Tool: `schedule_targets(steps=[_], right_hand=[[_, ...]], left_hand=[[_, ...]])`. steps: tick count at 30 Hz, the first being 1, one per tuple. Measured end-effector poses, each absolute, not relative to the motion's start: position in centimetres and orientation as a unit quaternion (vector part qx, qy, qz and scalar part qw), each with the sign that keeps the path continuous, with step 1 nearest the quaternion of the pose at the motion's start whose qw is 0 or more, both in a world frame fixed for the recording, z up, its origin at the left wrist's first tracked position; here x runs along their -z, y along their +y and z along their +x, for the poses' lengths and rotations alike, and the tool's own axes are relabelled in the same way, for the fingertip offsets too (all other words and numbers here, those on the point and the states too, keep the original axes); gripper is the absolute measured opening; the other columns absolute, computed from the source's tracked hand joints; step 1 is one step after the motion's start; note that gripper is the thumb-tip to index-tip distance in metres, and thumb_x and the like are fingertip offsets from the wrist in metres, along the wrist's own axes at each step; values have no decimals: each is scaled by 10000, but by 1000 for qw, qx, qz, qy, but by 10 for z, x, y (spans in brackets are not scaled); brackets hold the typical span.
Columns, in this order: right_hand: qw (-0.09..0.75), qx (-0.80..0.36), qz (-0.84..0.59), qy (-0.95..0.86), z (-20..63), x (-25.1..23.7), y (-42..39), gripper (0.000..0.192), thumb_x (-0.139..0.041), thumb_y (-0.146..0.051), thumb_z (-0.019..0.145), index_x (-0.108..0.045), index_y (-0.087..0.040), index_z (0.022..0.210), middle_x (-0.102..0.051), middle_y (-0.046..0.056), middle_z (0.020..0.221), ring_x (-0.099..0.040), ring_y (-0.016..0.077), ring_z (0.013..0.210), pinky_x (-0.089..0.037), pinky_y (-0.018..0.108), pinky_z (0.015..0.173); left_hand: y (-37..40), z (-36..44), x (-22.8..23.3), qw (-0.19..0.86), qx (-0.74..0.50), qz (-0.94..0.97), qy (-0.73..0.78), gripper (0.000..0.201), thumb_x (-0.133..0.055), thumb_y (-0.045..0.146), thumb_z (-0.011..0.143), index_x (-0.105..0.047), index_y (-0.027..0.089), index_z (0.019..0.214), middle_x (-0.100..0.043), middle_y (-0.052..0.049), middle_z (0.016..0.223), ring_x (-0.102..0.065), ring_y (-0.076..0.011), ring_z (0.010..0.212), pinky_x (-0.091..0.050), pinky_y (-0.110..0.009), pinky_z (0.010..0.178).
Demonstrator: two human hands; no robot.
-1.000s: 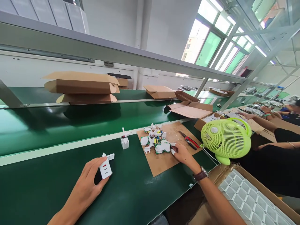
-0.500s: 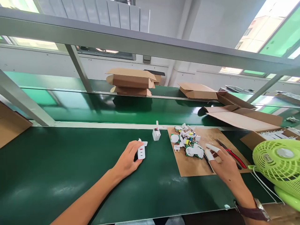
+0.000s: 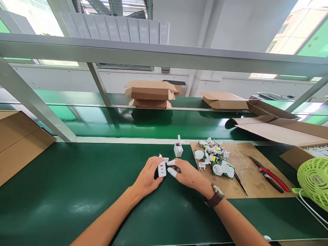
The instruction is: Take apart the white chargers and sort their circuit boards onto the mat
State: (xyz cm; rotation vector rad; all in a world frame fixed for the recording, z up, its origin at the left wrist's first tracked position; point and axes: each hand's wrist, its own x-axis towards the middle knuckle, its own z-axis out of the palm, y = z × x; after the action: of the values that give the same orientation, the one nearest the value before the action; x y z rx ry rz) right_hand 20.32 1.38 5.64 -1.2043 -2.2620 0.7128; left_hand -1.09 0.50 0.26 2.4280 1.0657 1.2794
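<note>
A small white charger block (image 3: 162, 169) with a row of port slots on its face is gripped by my left hand (image 3: 147, 177), fingers wrapped round its far side. A white flap sticks out from its top right. My right hand (image 3: 189, 173) is just right of the block, its thumb and forefinger in white finger covers and spread apart; I cannot tell whether a fingertip touches the flap. Behind my hands stands an open white charger housing (image 3: 178, 149) with parts poking out of its top.
On a brown board (image 3: 246, 171) to the right lie a heap of circuit boards and white parts (image 3: 215, 159), a thin black tool (image 3: 241, 183) and red-black pliers (image 3: 271, 176). A green fan (image 3: 314, 181) stands far right. Cardboard (image 3: 24, 143) leans at left; boxes (image 3: 151, 92) sit on the shelf behind.
My right hand has moved left from beside the heap of parts to the charger block. My left hand keeps hold of the block. The camera view has shifted.
</note>
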Motion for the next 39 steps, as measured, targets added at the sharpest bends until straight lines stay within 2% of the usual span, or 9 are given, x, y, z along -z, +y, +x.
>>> schedule_targets(steps=[3, 11, 17, 19, 22, 27, 30, 35, 39], right_hand=[[235, -283, -438, -820, 198, -46, 17, 216, -552, -168, 921, -734, -213, 1027, -731, 38, 903, -601, 166, 690, -507, 301, 690], [305, -326, -437, -781, 199, -26, 12, 203, -566, -241, 954, -734, -239, 1068, -721, 44, 928, -637, 181, 767, -552, 322, 736], [430, -472, -410, -651, 181, -13, 5, 338, -601, -424, 956, -654, -255, 1245, -755, 57, 1034, -734, 218, 916, -619, 398, 888], [473, -449, -405, -641, 178, -12, 2, 324, -628, -405, 940, -660, -258, 1227, -745, 56, 1051, -730, 215, 925, -624, 386, 883], [503, -310, -417, -690, 179, -11, -2, 214, -627, -282, 934, -698, -252, 1135, -707, 71, 1077, -694, 209, 937, -612, 360, 849], [402, -131, -400, -813, 179, -6, -5, 161, -574, -176, 960, -719, -237, 993, -690, 97, 1001, -642, 237, 914, -589, 377, 787], [401, -122, -382, -824, 178, -11, -5, 155, -545, -243, 1000, -694, -239, 1040, -690, 97, 1032, -644, 231, 920, -591, 367, 790], [528, -139, -439, -714, 196, -21, 10, 262, -473, -195, 990, -573, -225, 1230, -623, 137, 1215, -612, 254, 1159, -545, 456, 1008], [542, -261, -504, -620, 209, -1, 35, 473, -507, -165, 911, -452, -198, 1380, -535, 182, 1404, -512, 299, 1350, -453, 564, 1129]], left_hand=[[5, -10, -4, 99, -437, 818, 361, 549, -581, 89, 888, -466, 237, 1404, -633, -130, 1285, -602, -287, 1220, -537, -512, 1038], [4, -10, -2, 124, -444, 806, 372, 534, -599, 107, 902, -450, 248, 1394, -620, -132, 1297, -604, -281, 1226, -535, -501, 1042], [-2, -2, 4, 218, -519, 731, 385, 476, -724, 256, 855, -445, 245, 1240, -569, -119, 1247, -631, -264, 1183, -590, -423, 948], [-3, -1, 4, 216, -514, 734, 388, 485, -721, 257, 853, -439, 242, 1247, -579, -112, 1222, -641, -257, 1152, -587, -416, 940], [-2, -2, 3, 159, -461, 769, 414, 503, -710, 265, 865, -459, 234, 1300, -609, -113, 1212, -630, -272, 1141, -557, -453, 971], [1, -1, 7, 73, -408, 800, 433, 362, -683, 214, 829, -578, 219, 1175, -658, -94, 1115, -631, -286, 1055, -561, -463, 907], [1, 0, 10, 80, -410, 792, 445, 309, -651, 234, 847, -592, 208, 1148, -666, -92, 1068, -648, -275, 974, -574, -461, 852], [20, -6, 10, 141, -406, 739, 518, 527, -718, 387, 826, -538, 218, 1291, -680, -119, 1186, -693, -311, 1069, -588, -499, 906], [56, 3, 1, 230, -409, 718, 514, 594, -708, 368, 815, -486, 221, 1345, -680, -130, 1272, -718, -295, 1104, -578, -499, 982]])
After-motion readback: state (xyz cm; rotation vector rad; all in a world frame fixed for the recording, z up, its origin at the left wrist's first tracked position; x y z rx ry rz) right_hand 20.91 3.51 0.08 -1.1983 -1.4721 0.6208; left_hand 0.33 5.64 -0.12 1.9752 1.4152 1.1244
